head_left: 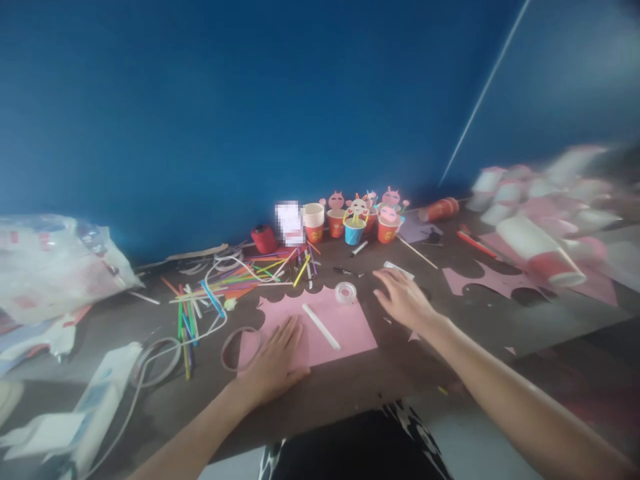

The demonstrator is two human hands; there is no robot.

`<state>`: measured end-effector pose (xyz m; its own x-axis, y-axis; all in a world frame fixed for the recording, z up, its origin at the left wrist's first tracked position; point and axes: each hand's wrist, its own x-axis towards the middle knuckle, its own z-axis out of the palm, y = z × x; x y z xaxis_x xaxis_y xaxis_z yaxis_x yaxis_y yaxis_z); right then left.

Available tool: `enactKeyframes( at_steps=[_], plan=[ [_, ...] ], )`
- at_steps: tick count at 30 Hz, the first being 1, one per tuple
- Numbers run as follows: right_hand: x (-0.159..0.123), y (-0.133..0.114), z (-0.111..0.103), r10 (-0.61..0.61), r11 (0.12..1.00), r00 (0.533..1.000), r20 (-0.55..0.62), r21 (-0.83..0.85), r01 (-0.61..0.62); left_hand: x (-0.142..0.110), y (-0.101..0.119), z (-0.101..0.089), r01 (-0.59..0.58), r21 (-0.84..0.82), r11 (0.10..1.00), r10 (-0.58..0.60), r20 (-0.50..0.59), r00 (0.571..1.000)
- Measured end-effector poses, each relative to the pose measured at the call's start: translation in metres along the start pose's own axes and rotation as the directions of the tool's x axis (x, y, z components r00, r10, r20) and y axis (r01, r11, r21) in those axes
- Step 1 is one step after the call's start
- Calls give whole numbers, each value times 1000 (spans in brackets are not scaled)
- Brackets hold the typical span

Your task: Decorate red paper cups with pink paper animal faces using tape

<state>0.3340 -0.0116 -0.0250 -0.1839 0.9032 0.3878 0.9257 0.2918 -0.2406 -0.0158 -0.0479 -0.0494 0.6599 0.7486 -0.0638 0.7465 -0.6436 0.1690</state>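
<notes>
My left hand (277, 357) lies flat with its fingers stretched over the lower left of a pink paper sheet (355, 333), whose far edge has scalloped cut-outs. On the sheet, to the right of that hand, rests a white stick (321, 327). A roll of clear tape (345, 293) sits at the sheet's upper right. Fingers outstretched and holding nothing, my right hand (406, 295) is over the table beside a small white flat piece (399, 269); whether it touches that is unclear. A black pen (345, 271) lies to its left.
Paper cups with pink and white cut-out figures (355, 230) stand along the blue wall. Coloured sticks (240, 277), tape rings (157, 362) and a power strip (107, 387) with a white cable lie leftward. More cups (540, 250), a red cutter (475, 241) and pink scraps (500, 280) are rightward.
</notes>
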Motion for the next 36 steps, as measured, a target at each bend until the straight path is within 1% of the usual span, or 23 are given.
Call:
enactKeyframes(
  at_steps=[2,3,4,5,7,9,12,15,17,19,20,21,22,23,25,28,30,32,34,36],
  plan=[
    [3,-35,0,-145,987,988,45,81,141,2,5,0,15,-6,1000,-15,4,1000],
    [4,-51,1,-217,972,972,86,107,208,3,7,0,16,-5,1000,-16,8,1000],
    [6,-63,4,-257,963,961,103,116,245,4,9,0,17,-1,1000,-17,15,1000],
    [8,-73,9,-276,958,953,123,120,262,4,11,0,18,5,1000,-18,25,1000],
    [12,-81,19,-263,963,950,166,107,248,5,13,-1,20,14,1000,-21,44,999],
    [17,-77,31,-225,974,950,217,81,212,4,14,-2,17,18,1000,-18,56,998],
    [21,-58,43,-180,983,941,286,37,177,3,16,-4,9,15,1000,-10,60,998],
    [22,-38,45,-144,987,942,302,-24,159,6,20,-3,14,-6,1000,-14,75,997],
    [22,-33,41,-112,986,949,294,-85,142,11,25,-2,24,-27,999,-21,89,996],
    [20,-37,34,-83,986,966,245,-119,115,18,31,-1,33,-52,998,-28,103,994],
    [19,-42,30,-93,988,973,213,-102,117,22,34,-1,33,-62,998,-26,108,994],
    [17,-50,28,-121,989,975,188,-61,135,25,38,0,33,-70,997,-25,105,994],
    [14,-58,26,-170,985,968,187,-5,174,28,41,0,35,-74,997,-28,96,995],
    [11,-66,25,-207,978,958,198,41,203,30,44,1,39,-77,996,-32,88,996],
    [5,-80,27,-248,969,936,250,78,236,33,49,2,54,-80,995,-48,80,996],
    [0,-86,34,-201,979,931,306,46,197,34,53,4,72,-109,991,-63,84,994],
    [-2,-81,35,-158,987,931,329,29,157,32,54,4,56,-148,987,-48,56,997],
    [-6,-73,32,-142,990,926,349,47,134,28,56,0,10,-184,983,-10,0,1000],
    [-12,-63,26,-142,989,922,360,86,118,22,57,-8,-50,-196,979,37,-67,997],
    [-19,-53,19,-131,989,924,359,111,96,15,55,-20,-96,-174,980,73,-136,988]
  ],
)
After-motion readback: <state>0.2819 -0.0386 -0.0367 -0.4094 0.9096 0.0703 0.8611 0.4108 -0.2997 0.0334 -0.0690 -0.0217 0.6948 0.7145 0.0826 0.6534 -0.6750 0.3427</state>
